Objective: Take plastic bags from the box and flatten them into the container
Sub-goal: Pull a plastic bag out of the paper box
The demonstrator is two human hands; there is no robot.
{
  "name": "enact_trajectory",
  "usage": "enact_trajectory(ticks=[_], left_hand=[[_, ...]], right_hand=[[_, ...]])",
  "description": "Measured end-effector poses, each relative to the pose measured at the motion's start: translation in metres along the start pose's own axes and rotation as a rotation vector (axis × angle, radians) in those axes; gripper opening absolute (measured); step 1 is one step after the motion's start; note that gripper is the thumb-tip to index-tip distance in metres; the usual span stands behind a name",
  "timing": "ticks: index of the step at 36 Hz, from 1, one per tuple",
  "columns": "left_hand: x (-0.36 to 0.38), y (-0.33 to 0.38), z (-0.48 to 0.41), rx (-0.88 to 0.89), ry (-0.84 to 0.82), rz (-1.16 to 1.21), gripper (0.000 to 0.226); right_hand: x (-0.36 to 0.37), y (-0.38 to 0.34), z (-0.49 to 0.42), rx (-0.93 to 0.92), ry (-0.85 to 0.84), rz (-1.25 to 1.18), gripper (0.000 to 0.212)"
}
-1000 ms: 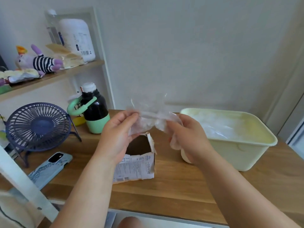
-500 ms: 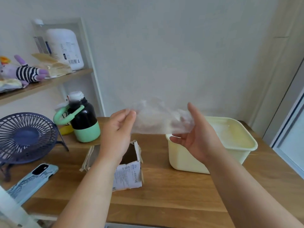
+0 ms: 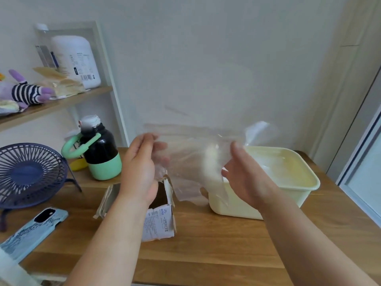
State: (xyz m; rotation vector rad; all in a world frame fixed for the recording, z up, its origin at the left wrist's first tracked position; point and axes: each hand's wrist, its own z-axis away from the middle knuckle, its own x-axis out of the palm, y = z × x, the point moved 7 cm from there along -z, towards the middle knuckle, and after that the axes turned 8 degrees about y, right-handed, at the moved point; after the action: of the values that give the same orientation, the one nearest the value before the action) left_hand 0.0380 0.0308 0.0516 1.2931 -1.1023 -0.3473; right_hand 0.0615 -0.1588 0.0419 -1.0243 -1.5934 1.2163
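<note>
One view only: head-worn, wide-angle. Faces forward and down across the wooden table [image 3: 206, 250] toward a pale wall [image 3: 206, 58]. Close range: both forearms [image 3: 115, 234] enter from the bottom edge; left hand [image 3: 140, 168] and right hand [image 3: 245, 178] sit at frame centre, the plastic bag [image 3: 191, 162] held between them. Landmarks: box [image 3: 162, 221] just below centre, container [image 3: 309, 183] right of centre, shelf [image 3: 61, 104] upper left (verticals near the margins lean, lens distortion). Table's near edge shows at the bottom.

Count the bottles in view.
3: black-and-green bottle on the table, right of the fan; white jug on the shelf; clear bottle just left of that jug. More may hide beyond the frame.
</note>
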Motion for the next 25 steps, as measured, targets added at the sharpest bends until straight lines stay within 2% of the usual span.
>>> enact_trajectory(ticks=[1, 3, 5, 6, 8, 10, 13, 15, 17, 19, 20, 22, 23, 25], left_hand=[[0.002, -0.003, 0.000, -0.037, 0.005, 0.019, 0.021], [0.004, -0.008, 0.001, -0.068, 0.018, 0.010, 0.020], [0.004, -0.011, 0.000, -0.060, 0.034, -0.051, 0.019], [0.003, -0.012, -0.001, -0.043, 0.043, -0.105, 0.019], [0.000, -0.013, -0.001, 0.007, 0.061, -0.224, 0.019], [-0.003, -0.012, 0.001, 0.074, 0.075, -0.319, 0.019], [-0.003, -0.008, 0.002, 0.145, 0.076, -0.399, 0.018], [0.000, -0.004, 0.001, 0.252, 0.071, -0.495, 0.021], [0.004, 0.002, -0.002, 0.404, 0.069, -0.676, 0.024], [0.009, 0.009, -0.001, 0.522, 0.086, -0.775, 0.024], [0.012, 0.012, -0.001, 0.564, 0.098, -0.780, 0.024], [0.017, 0.020, 0.006, 0.630, 0.132, -0.762, 0.024], [0.021, 0.024, 0.011, 0.654, 0.132, -0.747, 0.024], [0.033, 0.026, 0.023, 0.674, 0.046, -0.690, 0.024]], right_hand=[[0.004, 0.001, 0.002, -0.001, -0.040, 0.042, 0.093], [0.009, 0.002, 0.006, -0.005, -0.079, 0.065, 0.061], [0.003, 0.002, 0.004, -0.029, 0.004, 0.087, 0.017], [-0.001, 0.002, 0.004, -0.035, 0.055, 0.071, 0.009], [-0.008, 0.006, 0.002, 0.008, 0.112, -0.066, 0.027], [-0.016, 0.009, -0.001, 0.090, 0.147, -0.140, 0.033], [-0.028, 0.013, -0.003, 0.175, 0.227, -0.057, 0.007], [-0.043, 0.017, -0.003, 0.212, 0.394, 0.087, 0.050], [-0.057, 0.000, 0.004, 0.097, 0.640, 0.357, 0.079], [-0.054, -0.026, 0.014, -0.141, 0.753, 0.528, 0.079], [-0.050, -0.037, 0.019, -0.241, 0.776, 0.541, 0.069], [-0.042, -0.054, 0.022, -0.321, 0.734, 0.571, 0.035], [-0.035, -0.057, 0.019, -0.283, 0.643, 0.584, 0.033], [-0.015, -0.043, 0.009, -0.019, 0.334, 0.515, 0.059]])
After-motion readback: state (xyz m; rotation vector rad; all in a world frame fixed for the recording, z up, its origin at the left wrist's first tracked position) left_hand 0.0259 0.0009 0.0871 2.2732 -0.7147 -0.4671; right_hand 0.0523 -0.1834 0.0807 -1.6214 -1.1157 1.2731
